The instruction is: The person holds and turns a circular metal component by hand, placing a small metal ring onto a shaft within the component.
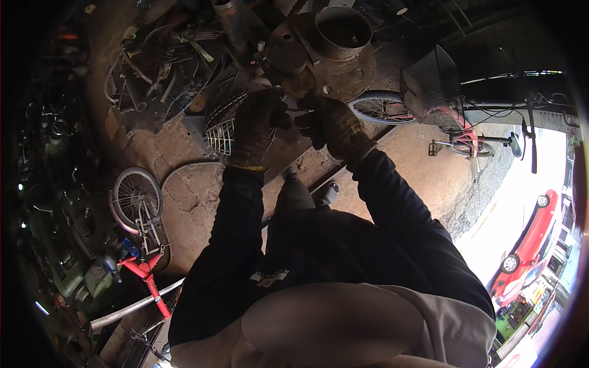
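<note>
My left hand (pixel 259 126), in a worn knitted work glove, is raised in front of me with its fingers curled closed. Close to its right, my right hand (pixel 337 127) wears a matching glove, its fingers also bent inward. Something thin (pixel 298 113) spans the small gap between the two hands; it is too dark and small to name. Below and behind the left hand sits a wire basket (pixel 219 130) with a pale lattice. Beyond both hands lie rusty round metal plates (pixel 287 56) and an open metal cylinder (pixel 343 34).
Scrap metal and wire (pixel 162 83) are heaped at the far left. A bicycle wheel (pixel 136 197) and red frame (pixel 147 276) lie at left, beside dark machinery (pixel 61 245). Another bicycle (pixel 466 138) with a mesh basket (pixel 438 83) stands right. A red car (pixel 529 251) is outside.
</note>
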Demonstrator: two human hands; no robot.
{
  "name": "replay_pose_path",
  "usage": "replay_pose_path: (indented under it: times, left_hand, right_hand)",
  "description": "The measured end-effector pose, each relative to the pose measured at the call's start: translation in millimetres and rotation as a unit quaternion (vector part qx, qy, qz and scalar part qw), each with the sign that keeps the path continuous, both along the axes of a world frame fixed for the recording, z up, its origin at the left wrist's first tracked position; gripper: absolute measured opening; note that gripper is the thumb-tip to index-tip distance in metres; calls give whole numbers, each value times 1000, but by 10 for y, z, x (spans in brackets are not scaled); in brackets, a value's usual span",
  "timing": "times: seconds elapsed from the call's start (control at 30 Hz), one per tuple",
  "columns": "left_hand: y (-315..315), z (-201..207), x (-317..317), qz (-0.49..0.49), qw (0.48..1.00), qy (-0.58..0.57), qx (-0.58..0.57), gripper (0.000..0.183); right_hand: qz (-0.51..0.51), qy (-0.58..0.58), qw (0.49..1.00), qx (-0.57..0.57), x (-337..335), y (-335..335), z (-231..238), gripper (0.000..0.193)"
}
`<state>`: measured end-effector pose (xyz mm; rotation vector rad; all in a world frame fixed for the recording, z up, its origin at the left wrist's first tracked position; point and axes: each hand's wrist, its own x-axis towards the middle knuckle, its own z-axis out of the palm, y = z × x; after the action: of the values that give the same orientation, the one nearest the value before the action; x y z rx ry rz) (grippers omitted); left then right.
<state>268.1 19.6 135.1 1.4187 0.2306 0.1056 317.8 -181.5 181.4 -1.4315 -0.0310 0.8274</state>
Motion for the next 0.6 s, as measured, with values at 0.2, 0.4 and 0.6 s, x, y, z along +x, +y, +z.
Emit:
replay_pose_path:
  times: [0.2, 0.4, 0.6]
  left_hand:
    - [225, -207, 325, -17, 972, -92, 217, 32]
    - [226, -263, 410, -1, 992, -4, 127, 45]
    - [149, -72, 525, 3, 939, -120, 322, 48]
  right_hand:
    - [-44, 52, 996, -50, -115, -188, 68, 55]
    - [-68, 65, 995, -17, -223, -281, -66, 51]
    - [-79, 81, 994, 4, -254, -271, -84, 48]
